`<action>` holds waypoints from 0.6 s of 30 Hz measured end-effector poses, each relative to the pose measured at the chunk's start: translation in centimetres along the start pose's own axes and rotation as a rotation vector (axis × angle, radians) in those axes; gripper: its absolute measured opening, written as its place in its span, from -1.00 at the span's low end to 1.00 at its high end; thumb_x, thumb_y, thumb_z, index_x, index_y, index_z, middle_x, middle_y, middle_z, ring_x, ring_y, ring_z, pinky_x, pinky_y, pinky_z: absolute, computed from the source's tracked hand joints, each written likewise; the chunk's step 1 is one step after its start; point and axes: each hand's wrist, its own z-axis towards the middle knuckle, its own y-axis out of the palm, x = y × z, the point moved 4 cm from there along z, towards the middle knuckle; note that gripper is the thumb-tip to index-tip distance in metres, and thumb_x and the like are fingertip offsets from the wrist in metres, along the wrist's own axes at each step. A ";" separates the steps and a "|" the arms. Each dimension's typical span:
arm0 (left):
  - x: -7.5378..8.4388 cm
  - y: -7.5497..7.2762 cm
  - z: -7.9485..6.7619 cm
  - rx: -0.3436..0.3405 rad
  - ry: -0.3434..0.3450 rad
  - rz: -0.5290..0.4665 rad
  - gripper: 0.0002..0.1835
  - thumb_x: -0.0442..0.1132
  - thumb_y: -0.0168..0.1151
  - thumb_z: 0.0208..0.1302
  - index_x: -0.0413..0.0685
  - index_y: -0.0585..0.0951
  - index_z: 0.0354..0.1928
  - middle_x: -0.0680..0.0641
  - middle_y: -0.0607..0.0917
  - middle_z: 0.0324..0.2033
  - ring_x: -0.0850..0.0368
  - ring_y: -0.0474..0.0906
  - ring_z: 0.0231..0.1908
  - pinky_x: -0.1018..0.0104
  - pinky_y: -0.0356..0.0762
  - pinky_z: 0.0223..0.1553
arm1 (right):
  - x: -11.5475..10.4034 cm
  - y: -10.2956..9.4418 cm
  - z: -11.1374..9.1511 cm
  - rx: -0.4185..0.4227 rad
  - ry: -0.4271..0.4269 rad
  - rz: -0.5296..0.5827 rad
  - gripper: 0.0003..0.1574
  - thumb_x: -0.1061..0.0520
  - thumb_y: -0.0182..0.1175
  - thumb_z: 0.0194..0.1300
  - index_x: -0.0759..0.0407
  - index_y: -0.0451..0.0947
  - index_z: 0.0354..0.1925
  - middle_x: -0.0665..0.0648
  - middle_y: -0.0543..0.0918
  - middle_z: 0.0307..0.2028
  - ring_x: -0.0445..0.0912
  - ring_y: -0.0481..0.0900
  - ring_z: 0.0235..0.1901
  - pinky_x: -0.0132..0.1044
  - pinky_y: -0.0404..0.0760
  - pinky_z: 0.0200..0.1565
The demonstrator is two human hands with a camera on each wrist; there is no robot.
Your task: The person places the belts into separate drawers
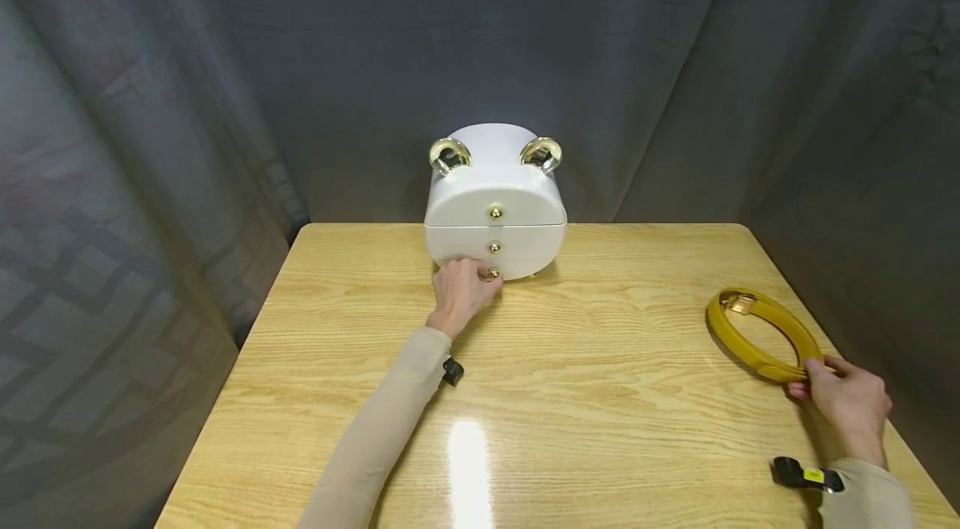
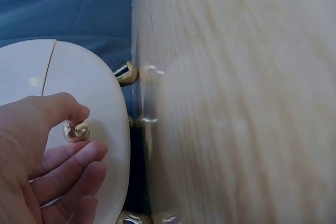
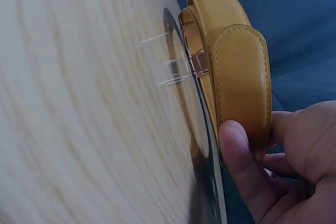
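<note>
A white rounded box (image 1: 525,246) with two gold rings on top and gold knobs down its front stands at the back of the table. My left hand (image 1: 463,287) is at the low front of the box, its thumb and fingers around the lowest gold knob (image 2: 76,130). At the right side of the table is a coiled yellow belt (image 1: 783,331) with stitched edges and a gold buckle (image 1: 742,304). My right hand (image 1: 847,400) pinches the belt's near outer side between thumb and fingers. The right wrist view shows the thumb on the belt's lower edge.
The wooden table (image 1: 600,396) has a bright light reflection near its front middle. Grey curtains (image 1: 360,79) hang behind it and along both sides. Gold feet (image 2: 126,73) hold the box off the tabletop.
</note>
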 end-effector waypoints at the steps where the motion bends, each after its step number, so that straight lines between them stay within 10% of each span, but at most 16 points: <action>1: 0.0 0.0 0.0 0.003 0.002 0.000 -0.56 -0.02 0.48 0.17 0.15 0.56 -0.80 0.17 0.44 -0.86 0.27 0.26 -0.73 0.35 0.21 -0.62 | 0.0 0.0 0.0 0.000 0.000 -0.001 -0.20 -0.07 -0.09 0.64 0.38 0.15 0.59 0.68 0.31 0.45 -0.32 0.56 -0.68 0.12 0.49 0.44; 5: 0.1 0.0 0.0 0.021 -0.005 -0.001 -0.56 -0.02 0.49 0.14 0.14 0.54 -0.80 0.18 0.40 -0.85 0.27 0.24 -0.73 0.36 0.19 -0.62 | 0.0 0.1 0.1 -0.007 0.000 0.014 -0.20 -0.08 -0.10 0.66 0.38 0.14 0.60 0.69 0.34 0.39 -0.42 0.50 -0.75 -0.18 0.76 0.08; 10: 0.2 -0.1 -0.1 0.033 -0.027 0.023 -0.49 0.03 0.52 0.13 0.16 0.45 -0.82 0.18 0.36 -0.85 0.25 0.25 -0.72 0.34 0.19 -0.63 | -0.3 0.1 0.4 -0.024 -0.006 0.071 -0.21 -0.03 -0.10 0.66 0.44 0.11 0.59 0.51 0.64 -0.19 -0.30 0.61 -0.76 -0.41 0.64 -0.58; 18: 0.4 -0.1 -0.3 0.012 -0.047 0.025 -0.48 0.04 0.52 0.15 0.16 0.44 -0.81 0.17 0.38 -0.85 0.26 0.25 -0.71 0.36 0.19 -0.64 | -0.3 0.1 0.4 -0.045 0.029 0.111 -0.22 0.01 -0.12 0.68 0.44 0.04 0.61 0.30 0.63 -0.41 -0.28 0.63 -0.76 -0.36 0.67 -0.59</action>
